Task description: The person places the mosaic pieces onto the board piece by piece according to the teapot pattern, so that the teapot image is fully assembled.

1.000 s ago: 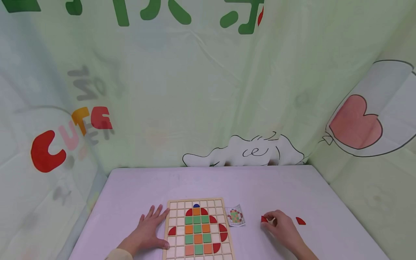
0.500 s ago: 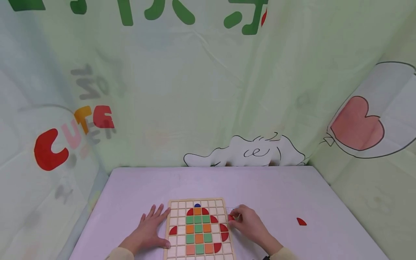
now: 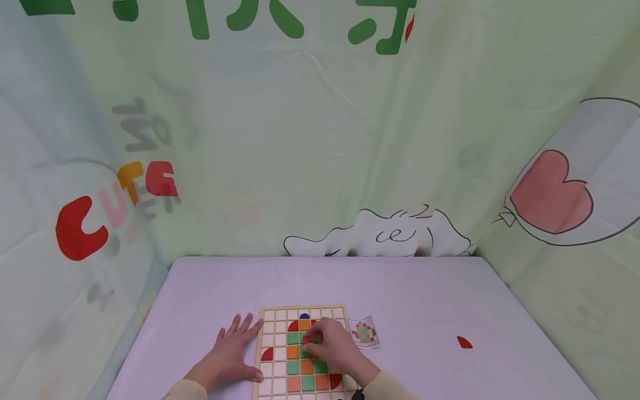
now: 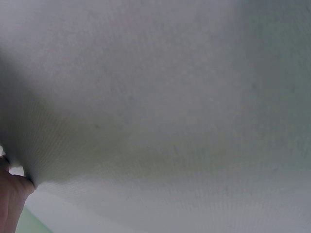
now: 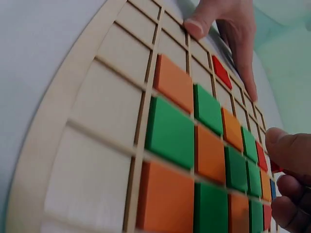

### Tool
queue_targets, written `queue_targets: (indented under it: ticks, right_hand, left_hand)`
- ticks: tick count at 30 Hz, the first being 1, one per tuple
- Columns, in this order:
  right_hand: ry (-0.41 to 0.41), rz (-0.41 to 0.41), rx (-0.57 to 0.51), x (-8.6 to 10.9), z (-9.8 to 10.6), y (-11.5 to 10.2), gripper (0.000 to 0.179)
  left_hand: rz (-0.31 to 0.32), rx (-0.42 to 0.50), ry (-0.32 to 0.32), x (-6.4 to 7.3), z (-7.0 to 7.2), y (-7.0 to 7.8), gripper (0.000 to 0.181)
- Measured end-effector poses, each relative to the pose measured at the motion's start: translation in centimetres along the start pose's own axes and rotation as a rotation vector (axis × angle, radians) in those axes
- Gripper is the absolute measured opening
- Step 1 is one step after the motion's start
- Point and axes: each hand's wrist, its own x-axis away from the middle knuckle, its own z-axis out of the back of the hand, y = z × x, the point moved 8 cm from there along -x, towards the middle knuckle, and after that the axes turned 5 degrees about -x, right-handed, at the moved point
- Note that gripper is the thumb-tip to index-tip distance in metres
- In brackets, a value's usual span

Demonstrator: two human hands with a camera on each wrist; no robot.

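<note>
A wooden grid board (image 3: 266, 308) lies on the table with green, orange and red tiles set in its squares, plus a blue piece (image 3: 304, 316) near its top. My right hand (image 3: 336, 347) is over the upper middle of the board, pinching a red quarter-circle tile (image 3: 307, 339) between thumb and fingers; the right wrist view shows only a sliver of this red tile (image 5: 275, 168). With fingers spread, my left hand (image 3: 227, 353) rests at the board's left edge, thumb and fingertips against the frame. Pale, blurred cloth fills most of the left wrist view.
Beside the board's right edge lies a small printed pattern card (image 3: 364, 332). Farther right on the table (image 3: 420, 294) is a loose red quarter-circle tile (image 3: 464, 342). Printed curtains (image 3: 280, 144) hang behind and at both sides.
My right hand has carried the red quarter-circle tile leftward from the right of the table, past the pattern card, to over the board. The left hand stays at the board's edge.
</note>
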Motion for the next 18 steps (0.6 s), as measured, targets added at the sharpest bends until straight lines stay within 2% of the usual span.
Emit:
queue_targets:
  ticks: [4, 11, 18]
  right_hand:
    - [-0.030, -0.013, 0.021, -0.9, -1.6, -1.1, 0.018]
    - [-0.038, -0.038, 0.161, -1.6, -4.1, -2.7, 0.022]
    - [-0.045, -0.067, 0.264, -1.9, -5.3, -3.4, 0.021]
  left_hand:
    - [0.000, -0.002, -0.002, 0.1, 0.2, 0.1, 0.119]
    - [-0.009, -0.001, -0.005, 0.3, 0.5, 0.4, 0.119]
    - [-0.016, -0.004, 0.002, 0.2, 0.4, 0.3, 0.119]
